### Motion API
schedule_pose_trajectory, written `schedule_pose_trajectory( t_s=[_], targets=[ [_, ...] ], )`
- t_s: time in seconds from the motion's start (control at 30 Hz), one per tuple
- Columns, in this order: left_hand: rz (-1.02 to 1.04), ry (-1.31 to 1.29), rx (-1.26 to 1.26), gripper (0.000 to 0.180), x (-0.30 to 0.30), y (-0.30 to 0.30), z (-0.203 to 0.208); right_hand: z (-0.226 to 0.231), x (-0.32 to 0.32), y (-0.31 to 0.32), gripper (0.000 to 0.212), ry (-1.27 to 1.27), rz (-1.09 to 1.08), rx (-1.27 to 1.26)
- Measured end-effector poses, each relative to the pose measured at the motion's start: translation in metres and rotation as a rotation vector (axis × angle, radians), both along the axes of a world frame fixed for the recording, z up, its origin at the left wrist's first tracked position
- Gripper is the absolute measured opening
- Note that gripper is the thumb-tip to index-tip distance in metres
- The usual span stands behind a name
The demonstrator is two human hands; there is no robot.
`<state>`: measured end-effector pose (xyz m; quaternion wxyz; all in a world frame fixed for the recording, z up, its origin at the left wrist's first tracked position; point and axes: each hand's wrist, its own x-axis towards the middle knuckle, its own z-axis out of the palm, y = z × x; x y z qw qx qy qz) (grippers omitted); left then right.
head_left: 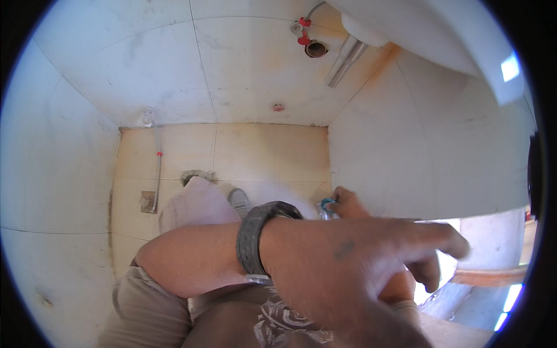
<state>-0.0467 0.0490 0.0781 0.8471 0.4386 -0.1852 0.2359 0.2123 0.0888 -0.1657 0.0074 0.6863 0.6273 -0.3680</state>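
Observation:
My left hand (354, 249) reaches across my body toward the right, a dark watch (250, 246) on its wrist. Its fingers are stretched out and apart, with nothing seen in them. Lower down, beyond that wrist, my right hand (349, 204) is closed at the foot of the right wall. A small blue-green and clear item (327, 206) is at its fingertips; its kind is too small to make out. The left arm and hand cover most of my right arm.
A white basin (406, 26) overhangs at upper right, a metal pipe (347, 61) beneath it. Beside these are a red-handled valve (303, 39) and a round wall hole (316, 49). A thin hose (158, 174) runs down to a square floor drain (148, 202). My grey shoe (238, 200) stands on tiles.

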Motion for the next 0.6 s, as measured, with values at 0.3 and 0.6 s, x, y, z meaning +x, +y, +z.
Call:
schedule_pose_trajectory(
  t_s=[0.3, 0.6],
  targets=[
    [0.232, 0.319, 0.344, 0.068, 0.000, -0.023, 0.019, 0.157, 0.001, -0.041, 0.026, 0.251, 0.002, 0.326],
    [0.651, 1.025, 0.118, 0.036, 0.030, 0.049, -0.081, 0.190, -0.021, -0.043, 0.030, 0.669, -0.214, 0.398]
  ],
)
